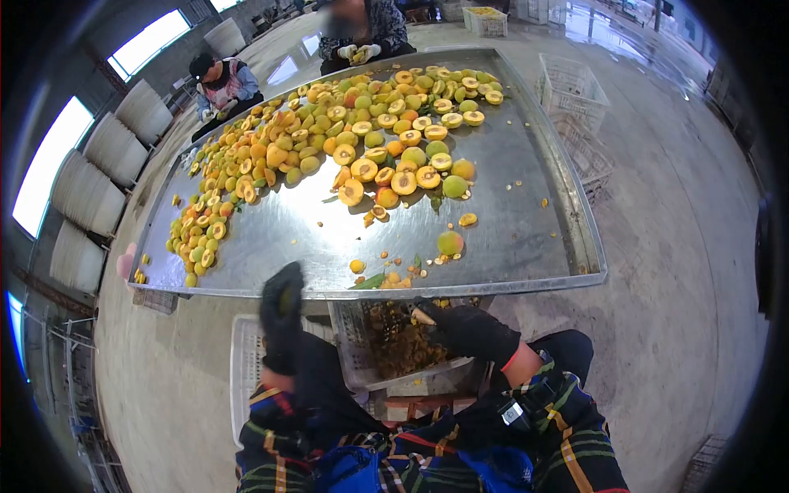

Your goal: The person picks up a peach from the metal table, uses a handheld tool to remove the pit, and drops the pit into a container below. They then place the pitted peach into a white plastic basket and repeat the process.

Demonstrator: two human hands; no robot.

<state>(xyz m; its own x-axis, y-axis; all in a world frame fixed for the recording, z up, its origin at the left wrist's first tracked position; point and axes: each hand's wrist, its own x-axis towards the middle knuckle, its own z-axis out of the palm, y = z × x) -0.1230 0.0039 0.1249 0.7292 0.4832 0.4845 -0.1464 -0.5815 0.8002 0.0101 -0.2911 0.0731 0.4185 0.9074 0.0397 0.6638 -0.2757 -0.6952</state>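
Observation:
My left hand (282, 316), in a black glove, is raised at the near edge of the metal table (493, 222); it is smeared by motion, and its fingers cannot be made out. My right hand (472, 330), also gloved in black, is closed on a small tool with a light wooden handle (423, 315), over a crate (353, 345) of brownish scraps. Halved and whole peaches (362, 170) are heaped across the table's far and left parts. Nearer me lie a single peach (450, 242), small pieces and a green leaf (370, 282).
Two people work at the table's far side, one at the left (222, 86) and one at the back (362, 37). White crates (573, 86) stand right of the table. Another crate (242, 361) is by my left leg. Large pale tubs (86, 189) line the left wall.

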